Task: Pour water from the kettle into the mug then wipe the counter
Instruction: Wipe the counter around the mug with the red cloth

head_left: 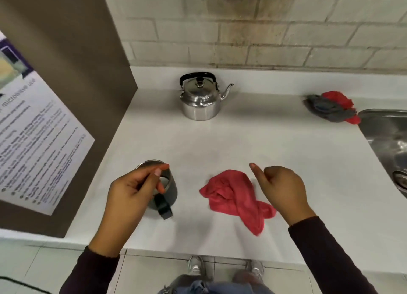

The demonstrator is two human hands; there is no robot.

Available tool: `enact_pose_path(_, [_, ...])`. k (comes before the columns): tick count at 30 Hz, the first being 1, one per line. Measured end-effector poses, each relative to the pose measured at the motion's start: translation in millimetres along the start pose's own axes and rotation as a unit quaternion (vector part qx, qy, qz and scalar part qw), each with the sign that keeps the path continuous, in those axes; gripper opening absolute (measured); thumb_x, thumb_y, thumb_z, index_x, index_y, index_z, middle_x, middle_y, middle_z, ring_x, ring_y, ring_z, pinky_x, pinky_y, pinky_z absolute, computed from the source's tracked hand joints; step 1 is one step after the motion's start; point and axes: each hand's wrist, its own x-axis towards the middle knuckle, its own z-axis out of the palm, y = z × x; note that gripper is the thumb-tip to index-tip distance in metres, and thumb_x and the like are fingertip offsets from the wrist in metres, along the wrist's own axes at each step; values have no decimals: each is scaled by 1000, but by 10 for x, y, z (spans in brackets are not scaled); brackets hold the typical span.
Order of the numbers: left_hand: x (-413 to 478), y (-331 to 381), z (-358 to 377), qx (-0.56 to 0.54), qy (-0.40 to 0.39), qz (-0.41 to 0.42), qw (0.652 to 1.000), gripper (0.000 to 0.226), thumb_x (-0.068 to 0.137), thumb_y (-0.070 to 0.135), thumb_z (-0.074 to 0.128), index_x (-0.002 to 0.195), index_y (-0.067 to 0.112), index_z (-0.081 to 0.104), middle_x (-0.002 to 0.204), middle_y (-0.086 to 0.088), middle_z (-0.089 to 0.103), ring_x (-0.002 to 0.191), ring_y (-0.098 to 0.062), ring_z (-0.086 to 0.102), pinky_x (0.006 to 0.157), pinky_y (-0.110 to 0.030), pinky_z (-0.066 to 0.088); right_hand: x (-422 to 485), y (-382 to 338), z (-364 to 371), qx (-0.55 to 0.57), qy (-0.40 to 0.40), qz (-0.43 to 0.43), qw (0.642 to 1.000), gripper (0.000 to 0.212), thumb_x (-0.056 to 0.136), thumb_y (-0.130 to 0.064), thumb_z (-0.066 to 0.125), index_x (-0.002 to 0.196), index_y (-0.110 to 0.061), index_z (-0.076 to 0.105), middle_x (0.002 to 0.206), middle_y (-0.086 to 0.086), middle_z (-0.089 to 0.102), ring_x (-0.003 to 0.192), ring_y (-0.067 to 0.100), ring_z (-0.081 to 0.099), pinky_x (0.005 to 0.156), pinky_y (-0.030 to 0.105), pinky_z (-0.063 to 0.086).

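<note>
A shiny steel kettle point(199, 102) with a black handle stands at the back of the white counter point(264, 144), its spout pointing right. A grey metal mug point(171, 188) with a black handle stands near the front left. My left hand point(130, 194) hovers over the mug with thumb and fingers curved and apart above its rim, and I see no firm grip. A crumpled red cloth point(233, 196) lies right of the mug. My right hand point(282, 188) is just right of the cloth, fingers curled in, thumb sticking out, holding nothing.
A brown side panel with a printed notice point(33, 128) bounds the counter on the left. A steel sink point(387, 135) is set in at the right, with a heap of grey and red cloths point(330, 106) behind it. A brick wall runs along the back.
</note>
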Motion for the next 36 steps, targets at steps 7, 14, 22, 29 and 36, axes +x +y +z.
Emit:
enact_pose_path(7, [-122, -377, -163, 4, -12, -75, 997, 28, 91, 13, 55, 73, 26, 72, 58, 7, 66, 50, 0, 52, 52, -7, 42, -197, 74, 602, -13, -166, -187, 968, 51, 92, -40, 55, 140, -26, 44, 150, 3, 41, 138, 27, 34, 112, 50, 30])
enact_pose_path(14, [-335, -783, -72, 116, -52, -202, 971, 26, 88, 38, 58, 67, 26, 68, 70, 3, 72, 69, -4, 63, 68, -24, 52, -144, 71, 927, -53, -193, -245, 949, 61, 91, -59, 36, 147, -37, 26, 156, 0, 29, 146, 29, 16, 118, 55, 13])
enact_pose_path(22, [-295, -844, 265, -160, -42, -295, 941, 36, 93, 32, 51, 66, 18, 70, 73, 5, 75, 78, -4, 69, 80, -25, 54, -5, -167, 1048, -47, -179, -299, 936, 46, 93, -49, 46, 137, -35, 48, 150, 8, 38, 142, 35, 25, 118, 55, 6])
enact_pose_path(29, [-212, -877, 456, -238, -11, -260, 936, 57, 97, 17, 37, 41, 26, 39, 45, 9, 35, 46, -9, 39, 60, -19, 48, 260, -451, 1365, 62, -86, -207, 973, 28, 97, -18, 47, 121, -29, 56, 123, -6, 59, 123, 13, 46, 120, 38, 11])
enact_pose_path(36, [-74, -775, 209, -185, 6, -237, 954, 52, 96, 16, 40, 46, 25, 36, 44, 10, 35, 43, -5, 39, 56, -15, 49, 600, -1089, 1760, 159, -106, -177, 965, 28, 99, -29, 35, 114, -30, 59, 115, -9, 64, 113, 14, 52, 103, 11, 20])
